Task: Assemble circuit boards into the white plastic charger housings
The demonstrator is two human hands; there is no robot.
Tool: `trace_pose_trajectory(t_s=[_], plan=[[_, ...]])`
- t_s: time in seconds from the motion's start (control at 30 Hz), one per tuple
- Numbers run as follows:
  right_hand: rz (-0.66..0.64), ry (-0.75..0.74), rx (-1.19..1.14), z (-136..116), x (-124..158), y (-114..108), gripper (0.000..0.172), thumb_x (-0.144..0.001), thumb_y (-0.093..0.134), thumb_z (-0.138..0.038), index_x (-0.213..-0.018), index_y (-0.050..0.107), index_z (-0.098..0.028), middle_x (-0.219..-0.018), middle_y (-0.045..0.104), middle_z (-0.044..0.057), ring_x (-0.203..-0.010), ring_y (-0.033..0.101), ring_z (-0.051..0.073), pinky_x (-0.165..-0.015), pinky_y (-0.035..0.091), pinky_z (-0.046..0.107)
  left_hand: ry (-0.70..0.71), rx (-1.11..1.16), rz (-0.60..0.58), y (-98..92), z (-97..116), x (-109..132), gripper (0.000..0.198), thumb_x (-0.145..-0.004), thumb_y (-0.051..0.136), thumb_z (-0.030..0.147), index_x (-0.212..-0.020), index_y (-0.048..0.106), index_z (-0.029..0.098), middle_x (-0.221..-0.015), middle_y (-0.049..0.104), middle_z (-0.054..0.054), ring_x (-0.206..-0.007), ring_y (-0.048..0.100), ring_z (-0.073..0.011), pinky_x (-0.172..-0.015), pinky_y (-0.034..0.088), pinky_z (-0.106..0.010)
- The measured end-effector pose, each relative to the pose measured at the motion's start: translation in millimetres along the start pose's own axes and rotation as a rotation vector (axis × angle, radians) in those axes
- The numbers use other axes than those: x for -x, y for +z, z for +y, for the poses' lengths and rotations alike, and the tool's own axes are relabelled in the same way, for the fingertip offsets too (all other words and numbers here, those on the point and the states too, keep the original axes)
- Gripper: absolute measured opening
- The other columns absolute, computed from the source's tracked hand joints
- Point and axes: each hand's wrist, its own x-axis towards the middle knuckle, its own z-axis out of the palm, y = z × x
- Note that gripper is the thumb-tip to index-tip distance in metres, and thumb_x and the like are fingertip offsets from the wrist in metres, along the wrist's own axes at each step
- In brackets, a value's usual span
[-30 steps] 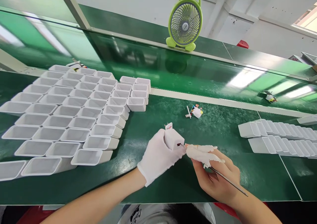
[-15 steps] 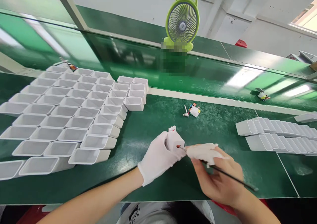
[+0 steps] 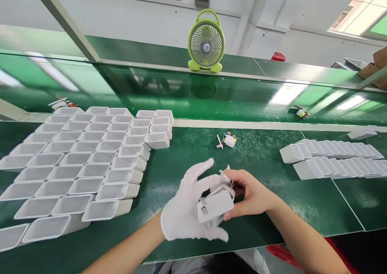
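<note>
A white plug adapter [image 3: 217, 206] with metal prong parts at its left end is between my hands, above the green bench. My left hand [image 3: 184, 207] wears a white glove. Its thumb and fingers are spread, with the adapter lying against the palm and fingers. My bare right hand [image 3: 252, 193] pinches the adapter's right end between thumb and fingers. A small white scrap, perhaps cloth, shows by the right fingertips. The thin dark tool seen earlier is not visible. Beyond my hands lies a small circuit board with a white block [image 3: 229, 140].
Open white casings [image 3: 102, 191] stand in rows at left. Two lines of similar casings [image 3: 311, 167] lean together at right. A green fan [image 3: 207, 46] stands on the ledge behind the bench [image 3: 260, 145].
The white adapter has turned so its prong end shows. My left fingers have spread. My right hand has moved from the cloth-wrapped tool to the adapter. The view has tilted up.
</note>
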Motion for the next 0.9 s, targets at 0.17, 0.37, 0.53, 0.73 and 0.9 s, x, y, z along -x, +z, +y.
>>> trace_pose_trajectory(t_s=[0.17, 0.37, 0.53, 0.73, 0.9], plan=[[0.382, -0.376, 0.639, -8, 10, 13, 0.025, -0.081, 0.073, -0.018, -0.078, 0.049, -0.022, -0.065, 0.037, -0.008, -0.061, 0.032, 0.009, -0.053, 0.03, 0.021, 0.145, -0.012, 0.075, -10.1, 3, -5, 0.109, -0.059, 0.084, 0.072, -0.148, 0.041, 0.024, -0.14, 0.053, -0.021, -0.127, 0.058, -0.0384, -0.104, 0.052, -0.058], [0.445, -0.427, 0.817, -2, 7, 16, 0.031, -0.09, 0.063, -0.029, -0.074, 0.036, -0.024, -0.062, 0.034, -0.008, -0.058, 0.029, 0.011, -0.052, 0.031, 0.024, -0.015, 0.108, 0.186, -10.1, 21, -3, 0.012, -0.099, 0.058, 0.031, -0.108, 0.063, 0.024, -0.109, 0.065, -0.008, -0.102, 0.066, -0.0197, -0.085, 0.058, -0.033], [0.464, -0.393, 0.716, -2, 8, 16, 0.031, -0.089, 0.072, -0.04, -0.078, 0.049, -0.022, -0.062, 0.043, -0.007, -0.054, 0.034, 0.009, -0.049, 0.035, 0.022, -0.244, 0.524, 0.077, -11.7, 24, -3, 0.021, -0.1, 0.054, 0.046, -0.111, 0.054, 0.028, -0.132, 0.056, -0.01, -0.122, 0.062, -0.0247, -0.095, 0.058, -0.041], [0.441, -0.461, 0.701, -5, 5, 11, 0.018, -0.089, 0.075, -0.033, -0.092, 0.061, -0.022, -0.067, 0.053, -0.005, -0.06, 0.043, 0.011, -0.053, 0.04, 0.023, -0.233, 0.628, -0.017, -8.4, 22, -5, 0.017, -0.099, 0.058, 0.023, -0.109, 0.048, 0.03, -0.138, 0.051, -0.01, -0.126, 0.062, -0.026, -0.097, 0.059, -0.045], [0.369, -0.357, 0.725, -18, 15, 1, 0.01, -0.095, 0.064, -0.03, -0.1, 0.066, -0.022, -0.083, 0.06, 0.002, -0.073, 0.052, 0.016, -0.064, 0.048, 0.028, -0.252, 0.647, 0.034, 1.8, 15, -1, 0.015, -0.095, 0.058, 0.013, -0.093, 0.049, 0.025, -0.127, 0.057, -0.01, -0.112, 0.069, -0.0256, -0.088, 0.063, -0.043]])
